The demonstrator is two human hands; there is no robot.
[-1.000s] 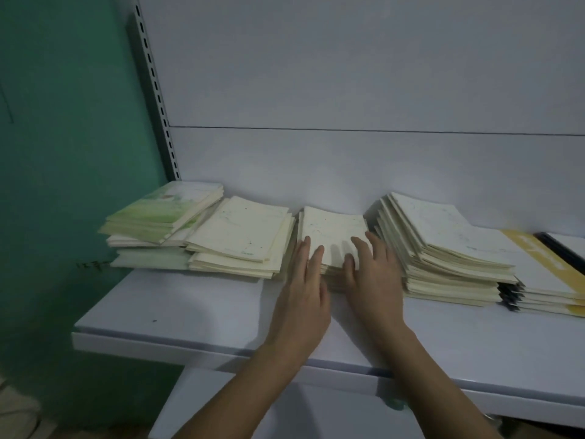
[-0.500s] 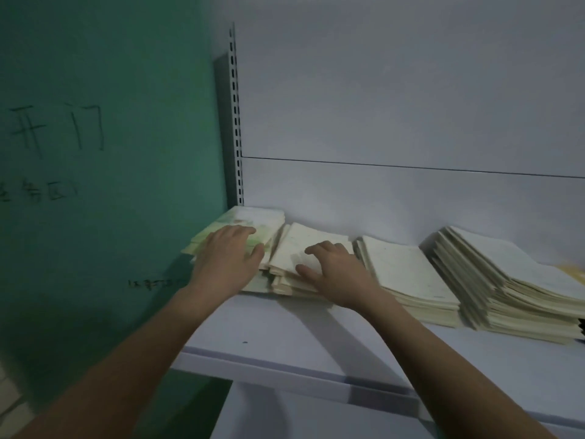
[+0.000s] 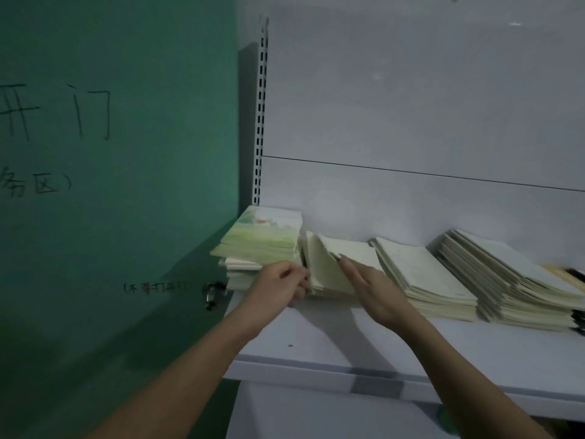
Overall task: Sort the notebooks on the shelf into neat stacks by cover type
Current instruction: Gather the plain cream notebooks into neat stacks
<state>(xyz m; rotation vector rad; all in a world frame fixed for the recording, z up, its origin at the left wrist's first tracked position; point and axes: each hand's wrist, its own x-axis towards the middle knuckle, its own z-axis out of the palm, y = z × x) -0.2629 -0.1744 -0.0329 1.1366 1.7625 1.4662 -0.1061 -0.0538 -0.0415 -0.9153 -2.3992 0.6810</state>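
Observation:
Several stacks of notebooks lie along the white shelf (image 3: 316,350). At the far left is a stack with green illustrated covers (image 3: 262,239) on top of paler ones. Beside it is a cream stack (image 3: 326,267) whose top notebooks are tilted up on their left edge. My left hand (image 3: 281,285) has its fingers curled at the left side of this cream stack. My right hand (image 3: 370,285) lies with straight fingers against the tilted cover. Two more cream stacks (image 3: 424,277) (image 3: 519,283) follow to the right.
A green wall (image 3: 110,185) with handwritten characters borders the shelf on the left, and a metal fitting (image 3: 212,294) sticks out near the shelf corner. A slotted upright (image 3: 262,115) runs up the back. Yellow and dark covers (image 3: 566,275) peek out at the far right.
My left hand came off the green stack and went to the left side of the cream stack. The cream stack's top notebooks now tilt up under my right hand. The view shifted left.

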